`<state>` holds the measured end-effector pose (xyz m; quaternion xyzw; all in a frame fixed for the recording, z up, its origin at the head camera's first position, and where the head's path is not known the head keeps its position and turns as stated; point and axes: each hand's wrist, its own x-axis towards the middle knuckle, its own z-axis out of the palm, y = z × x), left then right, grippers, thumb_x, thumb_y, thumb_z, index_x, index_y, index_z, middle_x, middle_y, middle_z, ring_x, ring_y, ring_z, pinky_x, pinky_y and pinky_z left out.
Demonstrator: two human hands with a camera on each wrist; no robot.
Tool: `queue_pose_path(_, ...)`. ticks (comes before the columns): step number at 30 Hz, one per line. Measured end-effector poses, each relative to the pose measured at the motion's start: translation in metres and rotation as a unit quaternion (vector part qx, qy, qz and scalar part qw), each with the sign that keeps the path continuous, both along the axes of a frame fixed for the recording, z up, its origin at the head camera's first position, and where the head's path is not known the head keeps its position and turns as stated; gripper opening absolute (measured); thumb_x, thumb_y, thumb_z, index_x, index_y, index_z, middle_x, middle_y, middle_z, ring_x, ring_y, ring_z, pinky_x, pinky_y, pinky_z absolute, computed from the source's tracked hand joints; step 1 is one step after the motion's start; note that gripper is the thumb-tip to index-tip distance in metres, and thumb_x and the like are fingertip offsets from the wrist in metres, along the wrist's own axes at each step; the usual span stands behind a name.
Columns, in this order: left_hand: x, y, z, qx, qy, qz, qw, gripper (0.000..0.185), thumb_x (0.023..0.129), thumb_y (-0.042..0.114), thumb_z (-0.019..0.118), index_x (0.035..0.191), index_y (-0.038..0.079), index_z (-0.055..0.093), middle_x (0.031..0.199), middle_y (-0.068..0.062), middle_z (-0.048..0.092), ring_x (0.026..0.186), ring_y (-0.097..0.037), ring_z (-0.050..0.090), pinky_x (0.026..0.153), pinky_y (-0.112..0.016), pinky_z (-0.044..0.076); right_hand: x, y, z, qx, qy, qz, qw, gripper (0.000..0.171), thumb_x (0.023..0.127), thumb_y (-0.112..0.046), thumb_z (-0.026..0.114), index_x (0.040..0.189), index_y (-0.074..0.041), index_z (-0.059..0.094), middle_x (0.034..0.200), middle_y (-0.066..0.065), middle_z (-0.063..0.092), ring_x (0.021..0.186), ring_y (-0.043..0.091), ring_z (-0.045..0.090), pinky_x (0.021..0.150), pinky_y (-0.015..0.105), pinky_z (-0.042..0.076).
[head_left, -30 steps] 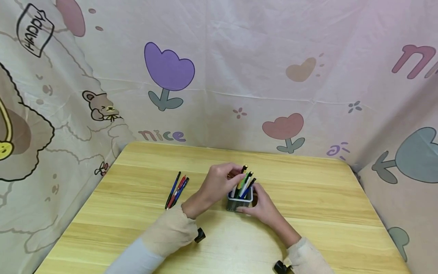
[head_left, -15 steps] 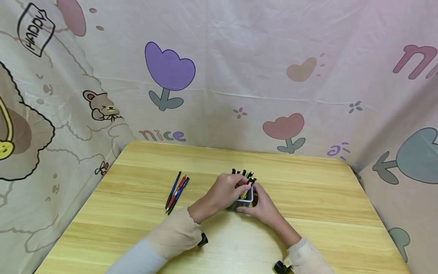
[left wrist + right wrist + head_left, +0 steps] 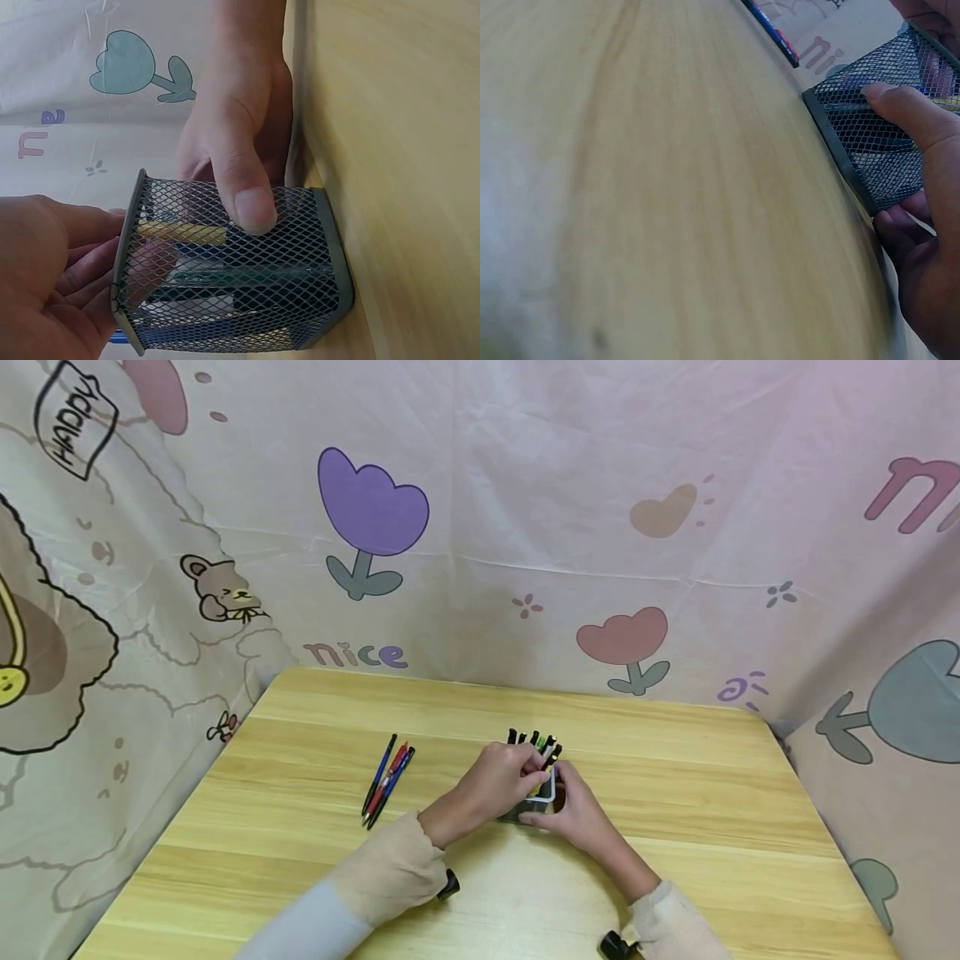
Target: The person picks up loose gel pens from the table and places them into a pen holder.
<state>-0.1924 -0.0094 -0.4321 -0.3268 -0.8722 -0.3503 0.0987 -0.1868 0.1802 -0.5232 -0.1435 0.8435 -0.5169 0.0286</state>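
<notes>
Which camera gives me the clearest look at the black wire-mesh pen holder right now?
The left wrist view: the black wire-mesh pen holder fills the frame, pens visible through its mesh, the right hand's thumb pressed on its side. The right wrist view catches only one mesh corner. In the head view, both hands mostly hide it.

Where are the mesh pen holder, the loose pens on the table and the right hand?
mesh pen holder (image 3: 247, 300), left wrist view, side mesh.
loose pens (image 3: 386, 779), head view, mid-barrels.
right hand (image 3: 573, 810), head view, back of hand.
</notes>
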Motion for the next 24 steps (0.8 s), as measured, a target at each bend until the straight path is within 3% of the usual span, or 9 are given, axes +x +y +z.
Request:
queue_pose_path(12,-0.001,0.005,-0.001,-0.053,0.024,0.031,0.9978,0.014,0.092,0.012,0.078,0.103,0.004,0.076,0.091,-0.006,0.080,0.083,-0.013,0.077,0.069,-0.012,0.057,0.000,0.001,-0.002,-0.017,0.002,0.010,1.000,0.077,0.073,-0.031,0.096,0.134,-0.016,0.051,0.122,0.008,0.062,0.101,0.016,0.063,0.081,0.026,0.059)
queue_pose_path(19,0.001,0.004,0.001,-0.042,0.064,0.050,0.9958,0.016,0.090,0.009,0.080,0.103,0.001,0.076,0.093,-0.009,0.079,0.080,-0.013,0.076,0.067,-0.012,0.057,-0.001,0.001,-0.002,-0.012,0.000,0.010,1.000,0.080,0.073,-0.033,0.096,0.137,-0.018,0.049,0.123,0.008,0.062,0.102,0.017,0.064,0.082,0.026,0.059)
queue_pose_path(24,0.004,-0.005,0.005,-0.019,0.074,0.062,0.9952,0.019,0.090,0.009,0.080,0.107,0.001,0.076,0.095,-0.009,0.078,0.077,-0.012,0.074,0.065,-0.014,0.057,-0.001,0.001,-0.002,-0.017,-0.008,0.009,1.000,0.081,0.073,-0.030,0.096,0.136,-0.016,0.049,0.121,0.009,0.062,0.102,0.017,0.065,0.084,0.026,0.059)
